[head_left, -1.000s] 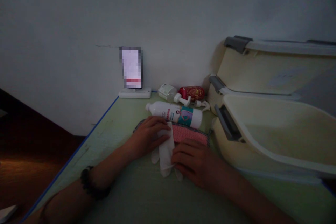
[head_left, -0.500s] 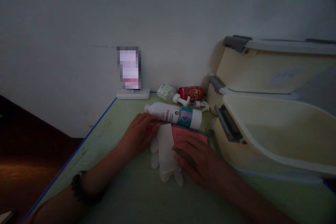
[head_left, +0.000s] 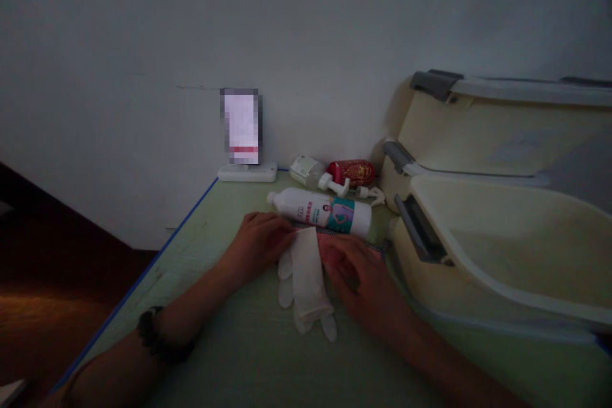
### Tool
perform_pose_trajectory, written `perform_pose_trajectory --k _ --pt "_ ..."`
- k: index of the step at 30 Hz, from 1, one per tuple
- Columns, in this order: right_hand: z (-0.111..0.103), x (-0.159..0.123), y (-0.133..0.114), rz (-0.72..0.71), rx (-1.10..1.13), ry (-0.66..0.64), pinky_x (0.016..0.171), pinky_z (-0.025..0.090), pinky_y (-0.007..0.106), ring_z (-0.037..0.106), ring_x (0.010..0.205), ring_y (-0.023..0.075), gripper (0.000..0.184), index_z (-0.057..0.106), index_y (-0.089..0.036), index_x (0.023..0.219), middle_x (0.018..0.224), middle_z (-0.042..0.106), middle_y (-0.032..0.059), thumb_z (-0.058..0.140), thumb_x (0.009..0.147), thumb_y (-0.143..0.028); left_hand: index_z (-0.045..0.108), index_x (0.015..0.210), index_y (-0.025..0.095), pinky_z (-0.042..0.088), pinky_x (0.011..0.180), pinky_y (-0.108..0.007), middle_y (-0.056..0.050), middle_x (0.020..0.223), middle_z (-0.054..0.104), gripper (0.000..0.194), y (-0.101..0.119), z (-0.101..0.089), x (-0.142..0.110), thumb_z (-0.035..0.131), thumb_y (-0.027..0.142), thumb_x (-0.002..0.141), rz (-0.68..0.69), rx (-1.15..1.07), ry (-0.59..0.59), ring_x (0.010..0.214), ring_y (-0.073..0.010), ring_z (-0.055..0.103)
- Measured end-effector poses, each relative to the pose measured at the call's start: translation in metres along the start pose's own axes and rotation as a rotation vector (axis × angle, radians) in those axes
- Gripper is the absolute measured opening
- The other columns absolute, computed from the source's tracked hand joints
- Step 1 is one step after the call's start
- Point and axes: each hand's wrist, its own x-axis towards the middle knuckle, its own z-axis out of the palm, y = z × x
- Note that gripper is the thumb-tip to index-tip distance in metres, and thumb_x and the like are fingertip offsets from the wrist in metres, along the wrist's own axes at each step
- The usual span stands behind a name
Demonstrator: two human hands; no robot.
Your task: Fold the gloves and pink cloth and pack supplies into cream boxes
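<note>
A white glove (head_left: 308,274) lies folded lengthwise on the table, with fingers of a glove poking out at its left side and lower end. My left hand (head_left: 261,243) is closed at the glove's upper left edge, its thumb and fingertips on the material. Just right of the glove, my right hand (head_left: 366,277) rests with curved fingers and a gap between thumb and fingers; nothing shows in it. Partly under the glove and the right hand lies a pink cloth (head_left: 325,240) with a checked border. A white bottle (head_left: 313,209) with a teal label lies on its side behind them.
A clear pump bottle (head_left: 306,170) and a red one (head_left: 352,172) lie near the wall. A phone (head_left: 243,124) stands on a white base (head_left: 247,172) at the back left. On the right is a large cream bin (head_left: 454,280) with its lid raised.
The glove has become narrower, its right part folded over to the left. My right hand has shifted slightly up and right, off the glove's edge. My left hand stays at the upper left edge.
</note>
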Motion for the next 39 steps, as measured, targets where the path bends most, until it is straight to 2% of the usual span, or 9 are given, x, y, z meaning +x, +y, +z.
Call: perform_pose_trajectory --k 4,9,15,22,25,28,30,34,39 --pt "0.005 -0.002 -0.001 0.059 0.032 0.07 0.09 0.043 0.038 0.046 0.11 0.021 0.041 0.04 -0.019 0.121 0.12 0.048 0.0105 0.048 0.081 -0.019 0.06 0.086 0.019 0.036 0.096 -0.037 0.0 0.083 0.067 0.015 -0.001 0.001 -0.002 0.049 0.03 0.083 0.067 -0.1 0.126 0.085 -0.0155 0.061" --pt "0.008 0.0 0.0 0.135 0.18 0.032 0.086 0.046 0.035 0.051 0.105 0.0203 0.043 0.039 -0.018 0.123 0.118 0.051 0.0113 0.049 0.082 -0.024 0.06 0.087 0.018 0.049 0.066 -0.021 -0.001 0.081 0.067 0.016 0.001 -0.001 -0.005 0.051 0.029 0.083 0.057 -0.146 0.195 0.072 -0.0121 0.063" --pt "0.009 0.006 0.003 0.151 0.288 0.037 0.076 0.05 0.03 0.058 0.09 0.0164 0.041 0.042 -0.016 0.122 0.107 0.058 0.0099 0.049 0.083 -0.025 0.062 0.082 0.016 0.049 0.066 -0.022 -0.003 0.077 0.068 0.014 0.006 -0.004 -0.006 0.052 0.027 0.082 0.209 -0.073 0.291 0.071 -0.0137 0.064" --pt "0.01 0.012 0.004 0.093 0.068 0.054 0.075 0.047 0.035 0.058 0.083 0.0188 0.032 0.053 -0.014 0.111 0.094 0.063 0.0085 0.054 0.08 -0.024 0.057 0.086 0.017 0.051 0.053 -0.019 -0.002 0.074 0.069 0.016 0.01 -0.001 -0.008 0.054 0.031 0.08 -0.043 -0.375 0.182 0.062 -0.013 0.065" --pt "0.01 0.013 0.005 0.08 0.057 0.057 0.068 0.047 0.032 0.057 0.075 0.0176 0.018 0.06 -0.014 0.094 0.082 0.063 0.0063 0.053 0.081 -0.024 0.046 0.103 0.019 0.054 0.057 -0.024 -0.002 0.084 0.069 0.037 0.008 0.003 -0.006 0.063 0.032 0.072 -0.145 -0.641 0.036 0.072 -0.016 0.066" --pt "0.01 0.013 0.006 0.086 0.067 0.075 0.065 0.046 0.03 0.056 0.072 0.0166 0.015 0.061 -0.015 0.091 0.079 0.063 0.0054 0.053 0.081 -0.023 0.037 0.113 0.021 0.055 0.068 -0.031 -0.004 0.091 0.068 0.057 0.005 0.008 -0.004 0.069 0.029 0.066 -0.2 -0.807 -0.141 0.082 -0.0187 0.066" --pt "0.01 0.012 0.007 0.088 0.065 0.087 0.065 0.047 0.03 0.057 0.072 0.0166 0.015 0.061 -0.016 0.091 0.079 0.064 0.005 0.054 0.08 -0.023 0.043 0.109 0.019 0.054 0.071 -0.032 -0.004 0.091 0.067 0.049 0.004 0.01 -0.004 0.068 0.029 0.067 -0.217 -0.795 -0.184 0.082 -0.0191 0.065" --pt "0.009 0.012 0.01 0.077 0.049 0.108 0.069 0.047 0.032 0.058 0.077 0.0175 0.016 0.061 -0.018 0.092 0.084 0.065 0.0053 0.055 0.079 -0.023 0.059 0.095 0.016 0.052 0.064 -0.028 -0.002 0.082 0.066 0.026 0.008 0.012 -0.005 0.062 0.029 0.072 -0.168 -0.577 -0.126 0.071 -0.0164 0.064" --pt "0.005 0.012 0.011 0.046 0.078 0.073 0.069 0.047 0.032 0.059 0.078 0.0175 0.016 0.062 -0.019 0.092 0.084 0.066 0.0042 0.056 0.078 -0.017 0.064 0.094 0.017 0.048 0.053 -0.021 -0.001 0.076 0.067 0.023 0.013 0.005 -0.005 0.061 0.026 0.073 -0.015 -0.416 -0.096 0.059 -0.0116 0.06"
